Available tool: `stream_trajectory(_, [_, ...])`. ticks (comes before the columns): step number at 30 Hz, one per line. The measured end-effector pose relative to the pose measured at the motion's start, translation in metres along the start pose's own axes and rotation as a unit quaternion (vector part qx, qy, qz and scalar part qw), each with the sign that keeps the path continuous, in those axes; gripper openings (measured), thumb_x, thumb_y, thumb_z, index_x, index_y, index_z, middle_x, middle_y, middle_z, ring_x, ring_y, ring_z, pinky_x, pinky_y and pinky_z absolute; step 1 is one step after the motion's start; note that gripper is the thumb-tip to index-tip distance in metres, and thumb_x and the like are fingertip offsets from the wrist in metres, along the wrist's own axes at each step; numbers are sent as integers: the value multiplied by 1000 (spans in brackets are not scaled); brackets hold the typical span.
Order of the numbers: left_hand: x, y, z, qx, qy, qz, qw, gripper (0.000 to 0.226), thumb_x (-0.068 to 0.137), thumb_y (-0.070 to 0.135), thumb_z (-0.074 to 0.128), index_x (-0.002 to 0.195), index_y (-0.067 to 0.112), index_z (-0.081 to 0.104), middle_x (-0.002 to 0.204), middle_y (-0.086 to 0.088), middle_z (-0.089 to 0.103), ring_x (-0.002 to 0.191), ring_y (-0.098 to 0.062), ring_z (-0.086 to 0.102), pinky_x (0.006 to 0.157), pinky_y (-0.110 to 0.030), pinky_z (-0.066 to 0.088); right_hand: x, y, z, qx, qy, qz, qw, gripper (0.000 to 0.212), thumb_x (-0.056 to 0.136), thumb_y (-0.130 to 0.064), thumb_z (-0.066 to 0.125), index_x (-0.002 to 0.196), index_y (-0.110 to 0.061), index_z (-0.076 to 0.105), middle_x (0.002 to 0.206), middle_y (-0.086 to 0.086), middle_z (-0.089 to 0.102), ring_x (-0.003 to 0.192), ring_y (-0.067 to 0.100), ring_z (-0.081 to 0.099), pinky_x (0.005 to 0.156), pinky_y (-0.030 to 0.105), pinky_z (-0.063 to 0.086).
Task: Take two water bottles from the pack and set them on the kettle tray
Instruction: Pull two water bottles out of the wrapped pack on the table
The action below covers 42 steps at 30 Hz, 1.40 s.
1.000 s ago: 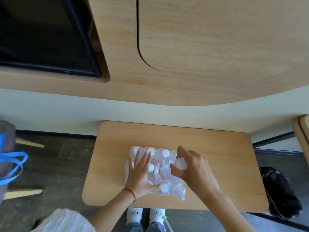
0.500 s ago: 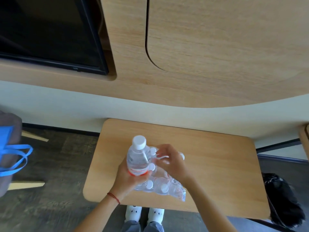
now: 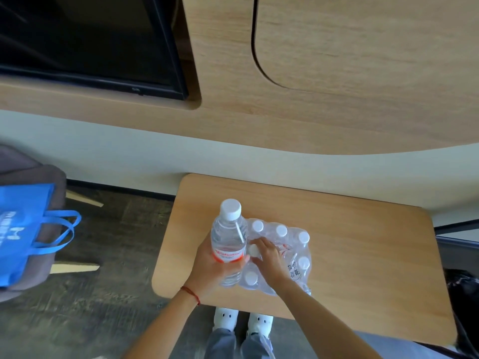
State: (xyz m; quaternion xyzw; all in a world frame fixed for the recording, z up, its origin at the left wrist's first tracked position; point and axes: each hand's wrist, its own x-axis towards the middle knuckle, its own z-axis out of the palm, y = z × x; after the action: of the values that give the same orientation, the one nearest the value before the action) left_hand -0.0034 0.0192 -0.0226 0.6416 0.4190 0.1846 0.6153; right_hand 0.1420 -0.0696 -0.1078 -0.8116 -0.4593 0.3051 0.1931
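A shrink-wrapped pack of water bottles (image 3: pixel 287 244) with white caps lies on a low wooden table (image 3: pixel 363 255). My left hand (image 3: pixel 210 270) holds one clear bottle (image 3: pixel 228 237) with a white cap and a red label upright, just left of the pack. My right hand (image 3: pixel 269 260) reaches into the torn plastic, its fingers closed around the white cap of a second bottle (image 3: pixel 254 251) that still sits inside the pack. No kettle tray is in view.
A dark TV screen (image 3: pixel 85 40) hangs on the wood-panelled wall above. A blue tote bag (image 3: pixel 23 234) rests on a grey chair at the left. A black bag (image 3: pixel 464 294) lies on the floor at the right. My white shoes (image 3: pixel 243 318) show under the table edge.
My left hand has lifted a bottle out of the pack and holds it upright. My right hand has moved from that bottle onto another cap in the pack. The view has shifted left.
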Motion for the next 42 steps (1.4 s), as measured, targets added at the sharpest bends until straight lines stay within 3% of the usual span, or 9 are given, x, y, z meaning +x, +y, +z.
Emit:
stream_trajectory(8, [6, 18, -5, -24, -20, -1, 1000, 51, 62, 7, 83, 107, 17, 60, 93, 6, 72, 91, -6, 68, 72, -9, 53, -26, -16, -50, -45, 16, -64, 997, 39, 89, -28, 64, 123, -11, 55, 120, 5, 63, 108, 27, 59, 90, 32, 44])
stream_trajectory(10, [6, 28, -9, -33, -24, 4, 999, 56, 60, 13, 85, 109, 13, 59, 94, 4, 71, 90, -6, 68, 70, -9, 53, -45, -29, -75, 12, 71, -73, 995, 36, 86, -26, 69, 116, -9, 59, 111, 6, 66, 101, 25, 60, 86, 25, 46])
stream_trajectory(14, [3, 56, -16, -48, -38, 12, 998, 67, 49, 31, 84, 108, 13, 59, 96, 0, 71, 89, -9, 69, 70, -16, 56, -89, -64, -140, 132, 229, -95, 960, 31, 82, -36, 65, 103, -13, 63, 94, -14, 63, 82, -5, 56, 72, -3, 38])
stream_trajectory(18, [1, 98, -16, -52, -59, 34, 996, 54, 47, 36, 82, 95, 18, 65, 81, 3, 75, 80, -10, 71, 63, -17, 56, -119, -107, -205, 237, 324, -98, 911, 24, 89, -58, 42, 96, -42, 58, 83, -20, 70, 68, 5, 63, 58, 12, 45])
stream_trajectory(23, [-6, 165, 0, -61, -128, 95, 985, 24, 50, 38, 76, 73, 36, 71, 69, 13, 75, 66, -1, 68, 58, -14, 55, -139, -133, -265, 313, 366, -70, 874, 38, 93, -47, 47, 92, -13, 65, 85, -3, 74, 80, 12, 72, 72, 38, 58])
stream_trajectory(27, [-15, 204, 35, -62, -189, 125, 972, 28, 51, 42, 76, 75, 30, 71, 67, 11, 73, 66, -3, 67, 58, -13, 54, -170, -124, -288, 361, 421, -38, 831, 31, 93, -41, 49, 81, -18, 66, 77, -2, 72, 72, 11, 72, 69, 37, 57])
stream_trajectory(31, [-36, 225, 88, -24, -265, 144, 953, 39, 51, 45, 75, 83, 22, 67, 76, -3, 70, 72, -15, 65, 64, -27, 53, -217, -103, -308, 408, 480, -19, 776, 40, 93, -43, 48, 84, -8, 65, 78, 5, 68, 73, 21, 69, 70, 44, 57])
stream_trajectory(37, [-80, 242, 196, 26, -367, 172, 914, 22, 54, 45, 74, 71, 33, 69, 62, 14, 71, 60, -1, 64, 55, -12, 49, -316, -33, -340, 434, 561, 8, 705, 37, 91, -44, 49, 78, -12, 64, 74, 11, 66, 62, 26, 67, 63, 36, 55])
stream_trajectory(42, [-138, 253, 316, 41, -419, 192, 886, 31, 54, 47, 74, 79, 29, 69, 67, 11, 72, 68, -9, 67, 62, -22, 54, -420, 51, -367, 421, 625, 25, 657, 36, 86, -49, 54, 74, -17, 65, 65, -2, 69, 56, 19, 66, 61, 36, 55])
